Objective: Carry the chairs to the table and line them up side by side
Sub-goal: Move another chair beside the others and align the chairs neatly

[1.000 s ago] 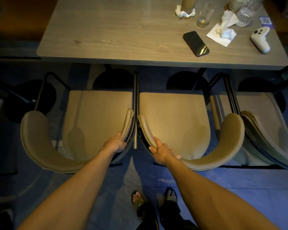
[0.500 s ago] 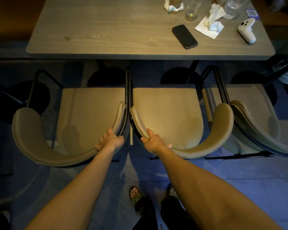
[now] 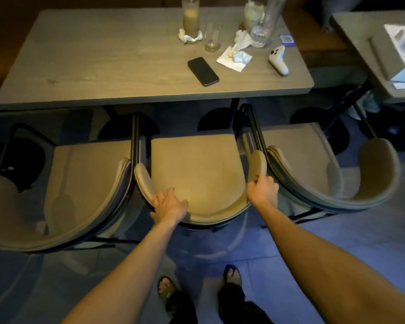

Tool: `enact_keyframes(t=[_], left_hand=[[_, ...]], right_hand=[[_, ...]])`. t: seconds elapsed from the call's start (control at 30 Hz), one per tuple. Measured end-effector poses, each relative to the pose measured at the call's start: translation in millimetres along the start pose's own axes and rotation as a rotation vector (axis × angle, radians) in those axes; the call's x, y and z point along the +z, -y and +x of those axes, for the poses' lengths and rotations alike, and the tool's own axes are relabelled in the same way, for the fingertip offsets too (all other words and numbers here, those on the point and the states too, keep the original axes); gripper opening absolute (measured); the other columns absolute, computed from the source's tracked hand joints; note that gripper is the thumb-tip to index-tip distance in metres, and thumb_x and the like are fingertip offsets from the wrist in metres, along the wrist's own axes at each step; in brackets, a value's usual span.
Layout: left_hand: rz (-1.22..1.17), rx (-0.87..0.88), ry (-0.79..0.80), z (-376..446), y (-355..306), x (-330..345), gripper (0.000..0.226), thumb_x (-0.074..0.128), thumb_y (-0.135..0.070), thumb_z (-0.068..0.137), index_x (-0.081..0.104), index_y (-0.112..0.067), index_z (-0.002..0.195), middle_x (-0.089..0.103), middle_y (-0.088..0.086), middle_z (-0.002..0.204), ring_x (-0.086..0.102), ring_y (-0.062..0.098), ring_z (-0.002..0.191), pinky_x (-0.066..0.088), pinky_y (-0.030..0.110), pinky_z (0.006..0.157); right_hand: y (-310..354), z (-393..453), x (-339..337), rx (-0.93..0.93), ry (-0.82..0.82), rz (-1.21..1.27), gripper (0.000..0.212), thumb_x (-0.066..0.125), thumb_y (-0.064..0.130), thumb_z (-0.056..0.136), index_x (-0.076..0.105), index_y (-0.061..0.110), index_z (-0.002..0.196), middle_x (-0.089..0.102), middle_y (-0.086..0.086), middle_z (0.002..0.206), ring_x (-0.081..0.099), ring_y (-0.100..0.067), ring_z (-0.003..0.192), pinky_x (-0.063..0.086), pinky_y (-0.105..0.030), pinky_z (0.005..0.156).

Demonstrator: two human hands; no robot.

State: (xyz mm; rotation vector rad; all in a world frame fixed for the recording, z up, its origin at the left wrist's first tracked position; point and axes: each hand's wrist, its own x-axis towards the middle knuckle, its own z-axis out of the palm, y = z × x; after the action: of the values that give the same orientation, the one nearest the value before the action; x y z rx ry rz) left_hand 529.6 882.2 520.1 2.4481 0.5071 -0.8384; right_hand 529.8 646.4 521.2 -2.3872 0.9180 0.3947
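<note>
From the head camera, three tan upholstered chairs stand in a row at the near edge of the table [image 3: 103,66], their curved backs facing the person. The middle chair [image 3: 197,174] has both hands on its back: the left hand [image 3: 170,205] lies over the left curve of the backrest with fingers spread and draped on the padding, thumb toward the seat, not visibly clenched; the right hand [image 3: 262,189] is curled around the right end of the backrest, fingers wrapping the padded edge. The left chair [image 3: 80,183] sits just beside the middle one, their dark frames nearly touching, and its far left side runs out of view. The right chair [image 3: 313,164] presses close against the middle chair, partly behind the right hand. On the table lie a dark phone [image 3: 203,71], a white controller [image 3: 278,59], crumpled napkins [image 3: 235,54] and several glasses [image 3: 212,37], the farthest cut off at the top. The chair legs are lost in shadow under the table.
</note>
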Motion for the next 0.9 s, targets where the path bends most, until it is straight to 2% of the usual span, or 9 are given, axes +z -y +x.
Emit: enact_keyframes(t=[0.13,0.2,0.27,0.37,0.43,0.53,0.6,0.77,0.9], left_hand=[[0.166,0.012,0.169,-14.7,-24.4,41.1,0.071,0.055,-0.053,0.087,0.034,-0.025,0.15,0.027,0.006,0.158,-0.005,0.035,0.15,0.012,0.049,0.121],[0.186,-0.013,0.217,-20.1,-31.5,50.1,0.072,0.055,-0.057,0.087,0.037,-0.028,0.15,0.026,0.006,0.159,-0.013,0.035,0.15,0.006,0.05,0.121],[0.203,-0.012,0.239,-23.1,-36.4,57.1,0.068,0.055,-0.061,0.087,0.042,-0.032,0.147,0.026,0.005,0.16,-0.015,0.034,0.15,-0.001,0.049,0.121],[0.224,-0.006,0.228,-21.7,-40.7,63.4,0.057,0.054,-0.059,0.089,0.049,-0.037,0.141,0.028,0.004,0.16,-0.012,0.033,0.15,-0.003,0.047,0.12],[0.208,-0.005,0.229,-18.5,-40.1,66.8,0.054,0.055,-0.056,0.09,0.05,-0.038,0.14,0.026,0.005,0.161,-0.013,0.032,0.151,-0.002,0.044,0.12],[0.189,-0.014,0.225,-15.8,-35.3,69.6,0.052,0.057,-0.056,0.089,0.051,-0.041,0.138,0.019,0.009,0.163,-0.014,0.03,0.15,-0.002,0.042,0.12],[0.189,-0.014,0.214,-15.2,-34.4,70.3,0.051,0.057,-0.057,0.089,0.052,-0.041,0.137,0.018,0.01,0.163,-0.015,0.029,0.15,-0.001,0.042,0.12],[0.219,0.012,0.199,-18.6,-34.8,70.9,0.051,0.054,-0.056,0.091,0.05,-0.04,0.139,0.024,0.007,0.162,-0.013,0.029,0.151,-0.004,0.043,0.12],[0.247,0.049,0.189,-23.0,-35.9,71.8,0.05,0.052,-0.054,0.093,0.05,-0.037,0.14,0.03,0.005,0.159,-0.01,0.03,0.151,-0.005,0.045,0.12]], right_hand=[[-28.5,43.1,-42.6,0.003,-0.083,-0.123,0.058,0.046,0.027,0.099,0.028,0.016,0.152,0.023,-0.011,0.16,0.015,-0.032,0.148,0.029,-0.05,0.112],[-40.1,64.2,-53.9,0.066,-0.027,-0.16,0.067,0.05,0.028,0.097,0.018,0.019,0.156,0.013,-0.008,0.165,0.005,-0.031,0.152,0.022,-0.053,0.116],[-50.3,80.2,-58.5,0.136,0.083,-0.186,0.074,0.052,0.027,0.097,0.01,0.022,0.158,0.008,-0.006,0.166,0.001,-0.031,0.153,0.017,-0.056,0.118],[-63.5,90.6,-53.5,0.16,0.156,-0.253,0.071,0.051,0.022,0.097,0.015,0.024,0.157,0.021,-0.01,0.162,0.017,-0.036,0.149,0.017,-0.06,0.117],[-69.2,92.7,-51.4,0.116,0.108,-0.341,0.06,0.048,0.019,0.097,0.024,0.023,0.153,0.035,-0.013,0.153,0.033,-0.037,0.14,0.024,-0.057,0.113],[-73.7,96.4,-58.5,0.063,0.029,-0.43,0.043,0.038,0.011,0.1,0.044,0.016,0.142,0.047,-0.013,0.141,0.044,-0.035,0.13,0.033,-0.051,0.106],[-76.7,100.3,-61.0,0.043,0.022,-0.433,0.041,0.036,0.008,0.101,0.05,0.015,0.139,0.049,-0.014,0.138,0.046,-0.035,0.128,0.036,-0.05,0.105],[-77.5,99.5,-63.7,0.029,0.081,-0.399,0.04,0.037,0.01,0.101,0.049,0.013,0.139,0.048,-0.015,0.139,0.044,-0.037,0.129,0.04,-0.056,0.105],[-79.2,104.7,-66.7,0.025,0.084,-0.386,0.04,0.036,0.01,0.1,0.052,0.013,0.137,0.052,-0.015,0.137,0.048,-0.037,0.126,0.043,-0.055,0.103]])
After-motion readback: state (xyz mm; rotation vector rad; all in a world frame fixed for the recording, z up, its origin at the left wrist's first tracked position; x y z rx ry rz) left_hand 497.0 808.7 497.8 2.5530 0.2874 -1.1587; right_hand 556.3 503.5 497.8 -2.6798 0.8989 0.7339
